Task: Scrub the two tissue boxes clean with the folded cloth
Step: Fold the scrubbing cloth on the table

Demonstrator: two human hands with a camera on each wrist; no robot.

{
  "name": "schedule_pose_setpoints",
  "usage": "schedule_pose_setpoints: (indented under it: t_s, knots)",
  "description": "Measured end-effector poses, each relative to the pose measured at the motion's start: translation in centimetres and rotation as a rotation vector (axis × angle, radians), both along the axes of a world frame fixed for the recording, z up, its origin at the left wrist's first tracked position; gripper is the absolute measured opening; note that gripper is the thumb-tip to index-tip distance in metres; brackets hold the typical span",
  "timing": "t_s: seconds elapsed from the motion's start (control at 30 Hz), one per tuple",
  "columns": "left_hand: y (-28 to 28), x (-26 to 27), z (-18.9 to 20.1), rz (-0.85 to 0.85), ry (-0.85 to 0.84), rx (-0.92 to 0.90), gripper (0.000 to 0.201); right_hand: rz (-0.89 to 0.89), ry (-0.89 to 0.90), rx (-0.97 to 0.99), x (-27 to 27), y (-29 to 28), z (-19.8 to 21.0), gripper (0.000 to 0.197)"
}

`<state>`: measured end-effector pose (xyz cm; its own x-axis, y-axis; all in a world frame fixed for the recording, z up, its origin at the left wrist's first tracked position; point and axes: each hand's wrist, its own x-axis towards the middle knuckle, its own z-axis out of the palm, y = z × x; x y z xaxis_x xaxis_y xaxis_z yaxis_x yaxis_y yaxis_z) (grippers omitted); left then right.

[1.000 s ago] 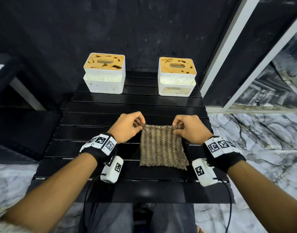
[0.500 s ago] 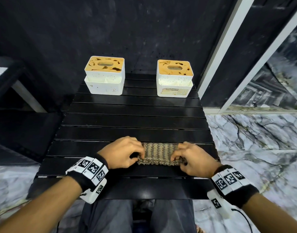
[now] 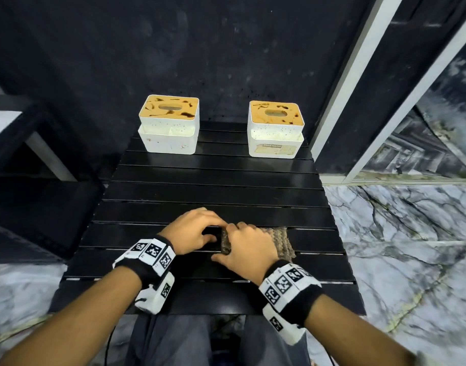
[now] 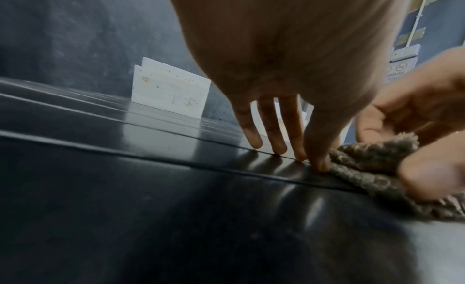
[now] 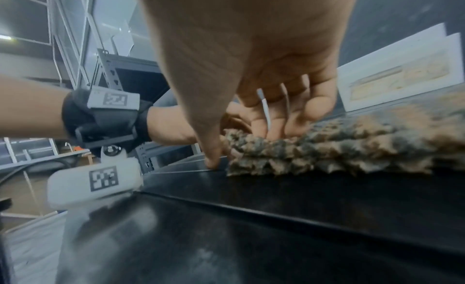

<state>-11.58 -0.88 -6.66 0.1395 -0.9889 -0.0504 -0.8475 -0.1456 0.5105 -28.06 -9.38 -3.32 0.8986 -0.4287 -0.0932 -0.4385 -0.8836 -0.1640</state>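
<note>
Two white tissue boxes with stained orange tops stand at the table's far edge: the left box (image 3: 170, 125) (image 4: 171, 93) and the right box (image 3: 275, 129) (image 5: 402, 77). The folded brown cloth (image 3: 282, 240) (image 4: 372, 165) (image 5: 339, 147) lies on the near part of the black slatted table (image 3: 213, 191). My right hand (image 3: 234, 241) (image 5: 246, 141) covers its left half, with fingers on top and thumb at its left edge, gripping that end. My left hand (image 3: 200, 228) (image 4: 289, 149) has straight fingers, tips on the table, the index finger against the cloth's left edge.
A dark wall rises right behind the boxes. A white-framed glass panel (image 3: 358, 101) stands to the right of the table. Marble floor (image 3: 398, 247) surrounds the table, and a dark shelf (image 3: 28, 167) sits to the left. My knees are under the near edge.
The cloth, spread flat a second ago, was folded toward me into a strip. My right hand has since moved left over it to its left end, beside my left hand.
</note>
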Motion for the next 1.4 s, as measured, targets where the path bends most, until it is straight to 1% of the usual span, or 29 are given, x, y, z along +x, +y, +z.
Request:
schedule_pose_setpoints:
  t_s: [0.03,0.1,0.2,0.3,0.4,0.5,0.6,0.7,0.8,0.93,1.03,1.13,1.3,1.4]
  knots:
    - [-0.1,-0.1,-0.2,0.000,-0.013,-0.001,0.040,-0.021,0.011,-0.011,0.3,0.3,-0.3,0.064]
    - [-0.4,-0.2,-0.3,0.003,-0.025,-0.018,0.040,-0.046,0.015,-0.018,0.5,0.5,-0.6,0.058]
    - [-0.8,-0.2,-0.4,0.004,-0.021,-0.024,0.036,-0.017,0.000,-0.038,0.3,0.5,-0.7,0.046]
    - [-1.1,-0.2,-0.4,0.000,-0.019,-0.026,0.036,-0.002,-0.015,0.008,0.2,0.1,-0.4,0.042]
    - [-1.5,-0.3,-0.2,-0.003,0.025,-0.053,0.033,-0.062,-0.067,0.153,-0.2,-0.9,0.3,0.034]
    - [-2.0,-0.4,0.3,0.015,0.114,-0.143,0.025,-0.187,-0.146,0.345,-1.5,-2.2,1.0,0.023]
    - [-3.2,-1.2,1.3,0.012,0.203,-0.222,0.021,-0.325,-0.246,0.513,-3.2,-3.5,1.2,0.026]
    - [-5.0,-2.5,2.2,0.000,0.292,-0.202,0.020,-0.424,-0.326,0.700,-4.9,-4.7,1.0,0.020]
    - [-7.1,-4.2,2.5,-0.006,0.357,-0.141,0.021,-0.519,-0.378,0.795,-6.4,-5.9,0.8,0.020]
    - [-9.4,-6.5,2.2,-0.009,0.341,-0.094,0.019,-0.589,-0.332,0.769,-8.3,-7.4,0.1,0.018]
    - [-10.4,-7.6,1.5,0.002,0.290,-0.048,0.015,-0.610,-0.242,0.774,-9.3,-8.1,-0.7,0.017]
    - [-10.8,-8.1,0.7,0.012,0.227,-0.048,0.011,-0.606,-0.172,0.772,-9.5,-8.2,-1.5,0.016]
    - [-10.8,-7.8,-0.1,0.074,0.248,-0.078,0.009,-0.600,-0.120,0.744,-9.1,-8.8,-1.5,0.016]
    - [-10.6,-7.4,-0.1,0.078,0.313,-0.083,0.013,-0.600,-0.059,0.679,-8.8,-9.6,-1.2,0.018]
